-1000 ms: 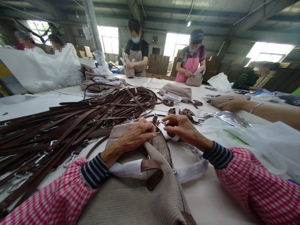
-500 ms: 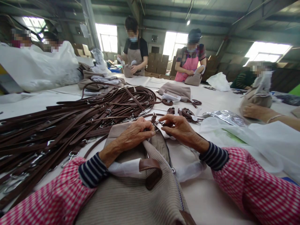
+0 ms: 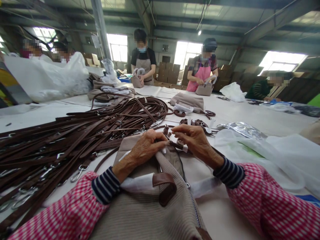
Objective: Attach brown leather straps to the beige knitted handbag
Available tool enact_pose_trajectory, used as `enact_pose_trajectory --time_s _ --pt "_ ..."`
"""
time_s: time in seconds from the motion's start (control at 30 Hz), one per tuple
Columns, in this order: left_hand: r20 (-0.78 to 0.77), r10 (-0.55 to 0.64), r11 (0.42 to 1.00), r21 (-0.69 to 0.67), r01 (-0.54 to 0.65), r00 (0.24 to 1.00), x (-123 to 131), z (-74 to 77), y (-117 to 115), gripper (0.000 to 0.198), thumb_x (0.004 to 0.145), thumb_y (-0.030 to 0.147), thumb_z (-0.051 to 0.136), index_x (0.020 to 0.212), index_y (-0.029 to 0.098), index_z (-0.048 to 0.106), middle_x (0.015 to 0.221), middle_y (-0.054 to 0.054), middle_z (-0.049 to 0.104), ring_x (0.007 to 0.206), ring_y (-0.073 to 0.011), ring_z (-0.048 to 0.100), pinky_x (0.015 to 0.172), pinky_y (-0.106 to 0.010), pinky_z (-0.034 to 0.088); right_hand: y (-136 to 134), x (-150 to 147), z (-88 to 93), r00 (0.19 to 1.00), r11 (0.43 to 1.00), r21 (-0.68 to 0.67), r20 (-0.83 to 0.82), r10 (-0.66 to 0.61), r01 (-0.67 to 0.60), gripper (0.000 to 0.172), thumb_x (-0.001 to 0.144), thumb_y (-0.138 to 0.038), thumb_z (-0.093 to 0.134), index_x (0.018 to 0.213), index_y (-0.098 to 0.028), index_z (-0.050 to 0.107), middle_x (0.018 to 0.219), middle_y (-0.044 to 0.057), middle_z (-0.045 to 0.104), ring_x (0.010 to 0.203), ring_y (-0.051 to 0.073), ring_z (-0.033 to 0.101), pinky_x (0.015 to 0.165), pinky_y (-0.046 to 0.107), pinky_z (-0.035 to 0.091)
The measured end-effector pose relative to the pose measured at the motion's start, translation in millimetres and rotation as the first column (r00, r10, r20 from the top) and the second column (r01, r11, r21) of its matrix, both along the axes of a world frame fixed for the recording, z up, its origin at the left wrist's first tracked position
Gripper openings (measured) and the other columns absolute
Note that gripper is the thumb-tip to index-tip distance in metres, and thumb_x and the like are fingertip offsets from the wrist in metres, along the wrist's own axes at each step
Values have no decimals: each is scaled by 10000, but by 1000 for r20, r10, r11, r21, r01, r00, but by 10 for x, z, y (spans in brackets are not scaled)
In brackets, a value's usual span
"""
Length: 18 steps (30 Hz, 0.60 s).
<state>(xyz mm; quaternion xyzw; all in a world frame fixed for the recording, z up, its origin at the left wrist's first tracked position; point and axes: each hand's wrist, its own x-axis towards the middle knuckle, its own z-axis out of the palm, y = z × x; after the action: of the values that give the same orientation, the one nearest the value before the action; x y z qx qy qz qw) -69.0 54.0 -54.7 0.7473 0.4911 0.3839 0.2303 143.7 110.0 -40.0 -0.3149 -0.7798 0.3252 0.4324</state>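
Note:
A beige ribbed handbag [image 3: 147, 210] lies in front of me with its zip open and a brown leather handle tab [image 3: 166, 186] on top. My left hand [image 3: 145, 148] is closed, pinching the bag's far end by the zip. My right hand [image 3: 193, 138] is closed too, its fingertips pinching a brown strap end with a metal clasp [image 3: 173, 141] right beside the left hand. White wrapping [image 3: 140, 181] shows under the bag's handle.
A large heap of brown straps [image 3: 75, 133] covers the left of the white table [image 3: 240, 113]. Clear plastic bags [image 3: 270, 153] lie at right, coiled straps [image 3: 200, 122] just beyond my hands. Several people work on beige bags across the table.
The arm that reached in from the right with a bag has gone. My hands stay together on the strap clasp and bag end, shifting only slightly.

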Motion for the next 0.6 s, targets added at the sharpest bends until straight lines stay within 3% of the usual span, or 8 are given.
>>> enact_pose_trajectory --time_s 0.1,0.2,0.3,0.43,0.6 --pt "129 -25 999 -25 29 991 -5 3 15 273 927 392 625 805 180 744 851 -29 707 833 -194 600 795 -318 449 -2 -126 -13 981 977 -205 -195 7 -48 214 822 -349 789 966 -192 805 902 57 775 711 159 626 558 251 446" --pt "168 -8 999 -44 16 986 3 8 25 319 926 418 617 769 166 733 785 -27 676 769 -176 568 720 -296 434 -37 -199 -23 924 888 -416 -381 27 -197 383 744 -367 862 1046 -174 725 802 30 741 578 106 534 458 202 331" --pt "182 5 999 -40 2 983 11 11 23 299 908 414 642 772 167 743 780 -30 680 773 -176 572 724 -293 435 -75 -177 -35 893 808 -527 -451 -5 -262 470 681 -354 917 1035 -176 666 763 13 717 547 88 507 435 183 290" --pt "243 18 998 -66 -2 970 17 19 11 279 878 419 670 801 164 754 794 -37 691 772 -177 576 718 -295 437 -97 -91 -46 906 770 -573 -423 15 -280 391 672 -366 937 892 -150 697 774 26 697 574 83 512 442 185 279" --pt "269 38 997 -73 -19 962 23 40 5 286 847 434 686 767 163 734 733 -15 645 726 -159 541 689 -286 421 -120 -71 -62 927 801 -537 -370 60 -266 325 707 -389 917 861 -155 752 744 10 670 560 75 447 467 210 264"
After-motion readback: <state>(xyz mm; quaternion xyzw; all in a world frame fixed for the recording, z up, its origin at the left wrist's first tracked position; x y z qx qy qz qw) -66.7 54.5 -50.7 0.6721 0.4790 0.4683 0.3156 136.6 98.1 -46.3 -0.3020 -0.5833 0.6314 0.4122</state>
